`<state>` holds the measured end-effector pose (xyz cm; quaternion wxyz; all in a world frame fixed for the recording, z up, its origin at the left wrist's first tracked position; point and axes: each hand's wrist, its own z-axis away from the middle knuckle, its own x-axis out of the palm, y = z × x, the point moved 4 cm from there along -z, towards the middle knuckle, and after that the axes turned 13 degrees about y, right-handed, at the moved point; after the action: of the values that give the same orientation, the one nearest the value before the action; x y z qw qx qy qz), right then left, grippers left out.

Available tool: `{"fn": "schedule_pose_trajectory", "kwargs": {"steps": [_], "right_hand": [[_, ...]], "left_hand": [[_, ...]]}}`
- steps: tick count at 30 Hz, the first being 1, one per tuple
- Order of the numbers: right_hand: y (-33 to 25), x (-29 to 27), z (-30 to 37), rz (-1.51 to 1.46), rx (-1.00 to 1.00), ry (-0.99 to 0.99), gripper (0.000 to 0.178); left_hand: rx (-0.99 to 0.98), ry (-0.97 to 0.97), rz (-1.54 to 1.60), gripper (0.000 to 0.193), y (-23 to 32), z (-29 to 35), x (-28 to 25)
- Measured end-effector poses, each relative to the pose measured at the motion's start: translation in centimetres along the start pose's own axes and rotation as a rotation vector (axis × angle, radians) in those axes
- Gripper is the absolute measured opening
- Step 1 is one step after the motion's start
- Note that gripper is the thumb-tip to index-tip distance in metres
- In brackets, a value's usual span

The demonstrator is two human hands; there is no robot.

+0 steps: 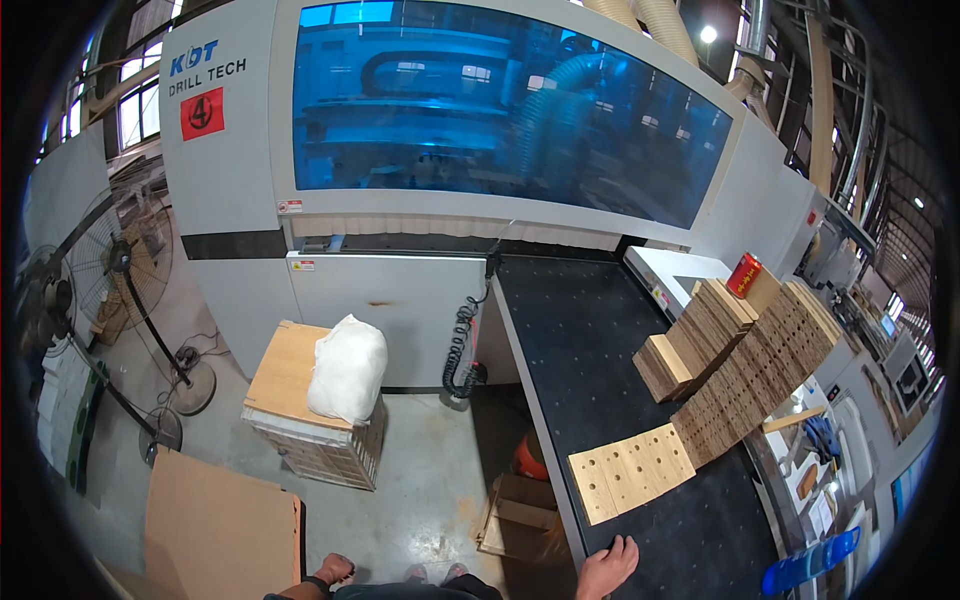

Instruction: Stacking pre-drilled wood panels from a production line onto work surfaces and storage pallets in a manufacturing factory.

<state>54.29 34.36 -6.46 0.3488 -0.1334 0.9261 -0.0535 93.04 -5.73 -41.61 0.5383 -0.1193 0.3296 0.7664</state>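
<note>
My right hand rests at the near left edge of a black table, fingers stretched and a little apart, holding nothing. Just beyond it lies a row of pale wooden boards with drilled holes. Behind them, a tall stack of drilled wooden blocks leans away to the right, with shorter wood stacks beside it. A red can stands on top of the wood. My left hand, below a dark wristband, hangs low near a brown board, its fingers curled with nothing visible in them.
A large grey machine with a blue window stands ahead. Before it, a white bundle sits on a board-topped stack. Pedestal fans stand left. A coiled black hose hangs near the table. A blue bottle lies far right.
</note>
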Motion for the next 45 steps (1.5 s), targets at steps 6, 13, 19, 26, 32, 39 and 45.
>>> {"fn": "schedule_pose_trajectory", "kwargs": {"steps": [6, 13, 19, 26, 32, 39, 45], "right_hand": [[0.3, 1.1, 0.6, -0.007, 0.131, -0.063, 0.035], [0.4, 1.4, 0.7, -0.025, 0.148, -0.077, 0.037], [0.7, 1.6, 0.9, -0.009, 0.168, -0.089, 0.037], [-0.3, 0.3, -0.2, 0.007, 0.011, -0.007, 0.035], [-0.2, 0.0, -0.2, 0.0, 0.004, -0.004, 0.034], [0.1, 0.0, 0.1, 0.019, -0.006, 0.009, 0.034], [0.5, 0.8, 0.2, -0.095, 0.175, 0.091, 0.03]], "left_hand": [[0.035, -0.002, -0.043, 0.023, -0.5, -0.4, -0.1], [0.068, -0.008, -0.07, 0.022, -0.8, -0.5, -0.3], [0.044, 0.002, -0.015, 0.022, 0.0, 0.4, -0.6], [0.022, 0.018, -0.027, 0.021, 0.0, 0.4, -1.1], [0.051, 0.026, -0.011, 0.021, -0.5, -0.8, -1.3], [-0.045, -0.051, 0.058, 0.022, 1.4, 1.1, -2.5], [-0.092, -0.091, 0.061, 0.021, 1.3, -2.6, -1.7]]}}
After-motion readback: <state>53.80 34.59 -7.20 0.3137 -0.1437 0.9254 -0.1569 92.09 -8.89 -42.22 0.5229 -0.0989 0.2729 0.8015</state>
